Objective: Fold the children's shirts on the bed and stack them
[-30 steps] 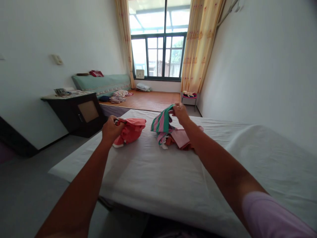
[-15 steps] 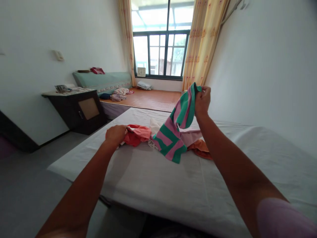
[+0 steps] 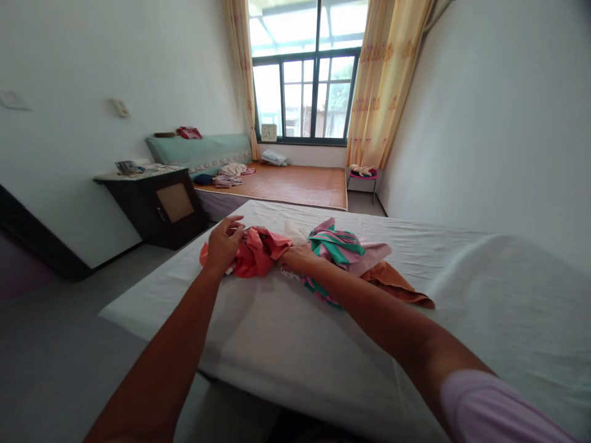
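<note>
Red garment (image 3: pixel 257 252) between both hands, gripped

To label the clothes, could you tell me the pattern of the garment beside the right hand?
The striped garment has green and pink stripes, seen in the head view.

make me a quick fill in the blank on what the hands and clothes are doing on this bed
1. Both hands, the left hand and the right hand, rest on the crumpled ____ garment.
2. The green-and-pink striped garment lies on the white-sheeted ____.
3. Beside the striped garment, toward the wall, lies a flat ____ cloth.
4. On the window sill stands a small white ____.

Missing words: red; bed; orange; clock
</note>
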`<action>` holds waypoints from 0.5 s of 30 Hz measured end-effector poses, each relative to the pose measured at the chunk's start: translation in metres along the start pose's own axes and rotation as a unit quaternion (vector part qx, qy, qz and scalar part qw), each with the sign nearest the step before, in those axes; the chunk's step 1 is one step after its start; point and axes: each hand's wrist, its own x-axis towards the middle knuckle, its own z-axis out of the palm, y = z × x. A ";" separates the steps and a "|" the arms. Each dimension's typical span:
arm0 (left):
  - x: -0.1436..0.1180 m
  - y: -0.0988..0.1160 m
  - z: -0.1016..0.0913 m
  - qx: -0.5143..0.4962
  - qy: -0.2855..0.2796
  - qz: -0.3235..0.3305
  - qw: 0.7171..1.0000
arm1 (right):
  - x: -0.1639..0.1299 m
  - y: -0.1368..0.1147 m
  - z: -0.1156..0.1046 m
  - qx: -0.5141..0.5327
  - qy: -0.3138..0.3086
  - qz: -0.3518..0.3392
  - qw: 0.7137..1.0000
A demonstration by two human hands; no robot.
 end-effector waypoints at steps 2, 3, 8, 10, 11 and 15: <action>-0.009 -0.015 -0.002 -0.001 -0.006 -0.033 0.999 | 0.002 0.000 0.004 -0.004 0.006 -0.005 1.000; -0.013 -0.021 -0.005 -0.001 -0.005 -0.048 0.999 | 0.002 0.002 0.004 -0.004 0.007 -0.008 1.000; -0.016 -0.030 -0.016 -0.006 -0.001 -0.080 0.997 | 0.006 0.027 -0.010 0.011 0.001 0.034 0.999; -0.018 -0.028 -0.016 -0.002 -0.004 -0.076 0.997 | 0.009 0.038 -0.024 0.012 0.012 0.061 0.998; -0.019 -0.027 -0.015 0.002 -0.008 -0.071 0.997 | 0.010 0.044 -0.033 0.011 0.029 0.075 0.997; -0.023 -0.018 -0.007 0.025 -0.035 -0.037 0.998 | 0.015 0.063 -0.085 0.030 0.203 0.111 0.972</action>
